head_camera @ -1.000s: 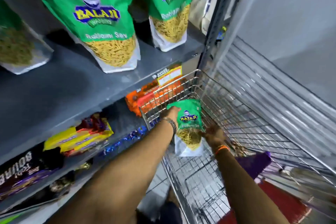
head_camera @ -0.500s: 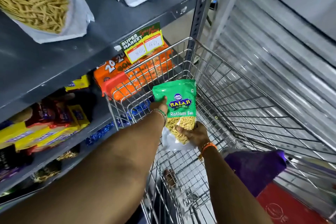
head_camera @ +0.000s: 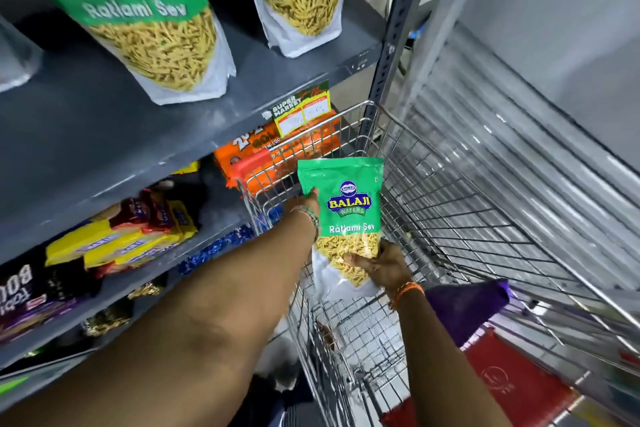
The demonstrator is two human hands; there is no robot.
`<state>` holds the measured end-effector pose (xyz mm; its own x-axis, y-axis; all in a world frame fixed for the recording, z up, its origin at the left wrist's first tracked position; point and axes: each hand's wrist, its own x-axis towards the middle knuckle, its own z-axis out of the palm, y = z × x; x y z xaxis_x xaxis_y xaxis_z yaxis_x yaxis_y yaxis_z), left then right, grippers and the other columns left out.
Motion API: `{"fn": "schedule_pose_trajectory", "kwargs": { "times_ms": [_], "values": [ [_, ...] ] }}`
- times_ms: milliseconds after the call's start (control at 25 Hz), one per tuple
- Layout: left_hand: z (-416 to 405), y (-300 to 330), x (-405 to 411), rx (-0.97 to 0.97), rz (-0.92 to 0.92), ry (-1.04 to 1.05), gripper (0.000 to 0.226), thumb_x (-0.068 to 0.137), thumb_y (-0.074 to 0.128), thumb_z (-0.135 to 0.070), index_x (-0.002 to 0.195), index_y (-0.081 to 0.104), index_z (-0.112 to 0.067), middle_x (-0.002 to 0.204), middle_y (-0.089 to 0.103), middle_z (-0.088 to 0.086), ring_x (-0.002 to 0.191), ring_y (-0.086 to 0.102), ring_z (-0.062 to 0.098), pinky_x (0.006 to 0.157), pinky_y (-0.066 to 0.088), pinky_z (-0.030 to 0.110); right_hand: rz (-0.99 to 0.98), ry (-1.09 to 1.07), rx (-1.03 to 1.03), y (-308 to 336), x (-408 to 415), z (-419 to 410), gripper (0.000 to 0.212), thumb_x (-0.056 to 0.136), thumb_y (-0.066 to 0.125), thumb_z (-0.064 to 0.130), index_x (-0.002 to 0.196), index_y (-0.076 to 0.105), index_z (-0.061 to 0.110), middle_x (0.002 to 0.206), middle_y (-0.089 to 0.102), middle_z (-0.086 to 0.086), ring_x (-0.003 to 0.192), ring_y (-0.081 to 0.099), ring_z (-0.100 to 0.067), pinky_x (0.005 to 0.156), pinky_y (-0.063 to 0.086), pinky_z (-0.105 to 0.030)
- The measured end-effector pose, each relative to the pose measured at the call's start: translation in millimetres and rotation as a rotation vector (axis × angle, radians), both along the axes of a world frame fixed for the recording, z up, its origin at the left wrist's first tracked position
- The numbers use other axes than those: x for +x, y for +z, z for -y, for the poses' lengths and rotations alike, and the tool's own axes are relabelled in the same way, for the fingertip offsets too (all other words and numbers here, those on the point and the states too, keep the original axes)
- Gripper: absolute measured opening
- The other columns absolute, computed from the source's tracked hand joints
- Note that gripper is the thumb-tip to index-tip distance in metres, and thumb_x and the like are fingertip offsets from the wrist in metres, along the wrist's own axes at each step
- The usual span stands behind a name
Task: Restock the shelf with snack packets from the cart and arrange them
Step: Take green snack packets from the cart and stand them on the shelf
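A green Balaji Ratlami Sev packet [head_camera: 346, 204] is held upright above the wire cart [head_camera: 467, 191]. My left hand [head_camera: 304, 204] grips its left edge near the top. My right hand [head_camera: 384, 267] holds its lower right corner, fingers over the clear window. On the grey shelf [head_camera: 104, 135] above stand two matching sev packets, one large at the left [head_camera: 149, 28] and one further right [head_camera: 304, 0].
A price tag [head_camera: 301, 111] hangs on the shelf's front edge. Orange biscuit packs [head_camera: 249, 163] and yellow and red packs [head_camera: 121, 239] lie on the lower shelf. The shelf's upright post [head_camera: 391, 45] stands beside the cart. A purple bag [head_camera: 467, 305] lies right of the cart.
Both hands have lifted the packet higher out of the cart and closer to the shelf. The view has tilted up, showing more of the stocked packets.
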<state>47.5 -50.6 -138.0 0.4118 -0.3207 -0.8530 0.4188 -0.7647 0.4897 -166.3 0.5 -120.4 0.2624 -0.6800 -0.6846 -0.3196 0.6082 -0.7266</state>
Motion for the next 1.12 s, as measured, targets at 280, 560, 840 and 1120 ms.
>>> {"fn": "schedule_pose_trajectory", "kwargs": {
  "times_ms": [280,560,840,1120],
  "values": [
    [-51,175,-20,-0.500,-0.082,0.154,0.051,0.067,0.079,-0.052,0.100,0.074,-0.013,0.113,0.070,0.016,0.111,0.065,0.031,0.102,0.048,0.059,0.081,-0.035,-0.256,128,-5,-9,0.038,0.059,0.091,0.000,0.093,0.075,-0.004,0.096,0.077,-0.022,0.078,0.075,-0.027,0.073,0.063,-0.042],
    [-94,259,50,-0.706,0.095,0.364,0.051,0.052,0.085,-0.065,0.062,0.064,-0.020,0.074,0.059,0.004,0.075,0.051,0.016,0.071,0.048,0.036,0.329,0.102,-0.378,236,58,-15,0.051,0.059,0.086,-0.013,0.106,0.070,-0.004,0.103,0.076,-0.022,0.089,0.074,-0.035,0.082,0.060,-0.048],
    [-139,352,166,-0.941,0.173,0.548,0.012,0.085,0.075,-0.021,0.080,0.076,-0.011,0.083,0.077,0.005,0.090,0.068,0.026,0.088,0.057,0.051,0.313,0.273,-0.564,290,198,-14,0.055,0.053,0.094,0.001,0.103,0.069,0.002,0.098,0.079,-0.014,0.085,0.076,-0.028,0.076,0.062,-0.041],
    [-148,378,283,-0.974,0.424,0.564,0.023,0.081,0.079,-0.024,0.062,0.070,-0.013,0.066,0.071,-0.006,0.070,0.057,0.014,0.078,0.050,0.035,0.368,0.351,-0.639,314,333,-11,0.063,0.058,0.091,-0.002,0.113,0.060,0.003,0.103,0.075,-0.005,0.086,0.073,-0.007,0.085,0.061,-0.032]
  ]
}}
